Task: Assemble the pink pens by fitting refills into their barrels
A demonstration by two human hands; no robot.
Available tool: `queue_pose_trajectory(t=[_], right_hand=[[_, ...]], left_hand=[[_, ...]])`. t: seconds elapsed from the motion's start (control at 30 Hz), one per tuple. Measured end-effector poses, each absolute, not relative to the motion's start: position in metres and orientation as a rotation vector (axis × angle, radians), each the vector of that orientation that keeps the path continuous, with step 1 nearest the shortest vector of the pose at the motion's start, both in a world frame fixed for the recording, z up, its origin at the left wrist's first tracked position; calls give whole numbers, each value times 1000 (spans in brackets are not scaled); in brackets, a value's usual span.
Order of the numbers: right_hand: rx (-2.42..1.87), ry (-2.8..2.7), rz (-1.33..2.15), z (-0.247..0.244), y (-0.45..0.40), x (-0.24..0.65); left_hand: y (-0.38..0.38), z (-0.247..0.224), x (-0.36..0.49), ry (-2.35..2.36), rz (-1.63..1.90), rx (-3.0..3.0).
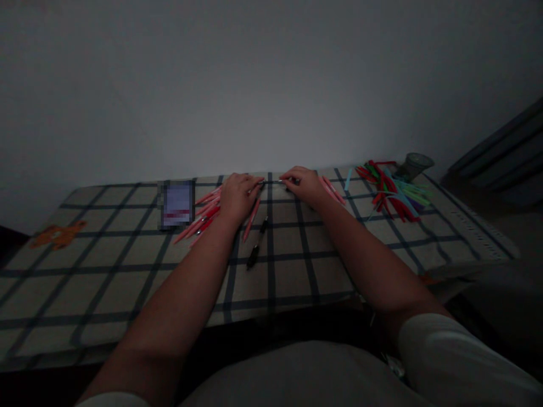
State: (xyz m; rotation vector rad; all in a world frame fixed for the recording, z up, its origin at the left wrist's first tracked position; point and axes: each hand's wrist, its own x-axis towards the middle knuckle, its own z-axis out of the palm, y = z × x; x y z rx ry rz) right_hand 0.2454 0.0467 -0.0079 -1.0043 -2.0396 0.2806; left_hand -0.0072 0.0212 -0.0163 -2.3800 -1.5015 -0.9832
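Observation:
My left hand [238, 195] is closed at the back middle of the checked tablecloth, its fingertips pinching something small and dark. A short gap to the right, my right hand [301, 182] pinches a thin, small item too blurred to name. Pink pens [207, 196] fan out beside and partly beneath my left hand, with red-and-silver pieces [207, 219] among them. One pink pen [251, 220] lies just right of my left wrist. A black pen [257, 243] rests nearer to me. More pink pens [333, 190] lie behind my right wrist.
A phone-like device [177, 204], blurred out, lies at the left. On the right are red, green and blue fuzzy strips [392, 195] beside a grey-green cup [414, 164]. A wall [271, 90] stands behind the checked tablecloth [123, 243].

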Motion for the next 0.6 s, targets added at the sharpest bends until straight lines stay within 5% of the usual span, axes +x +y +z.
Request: queue_pose_trajectory(t=[0.6], right_hand=[[-911, -2133, 216, -10, 47, 244]], left_hand=[[23, -18, -7, -1498, -913, -2359]])
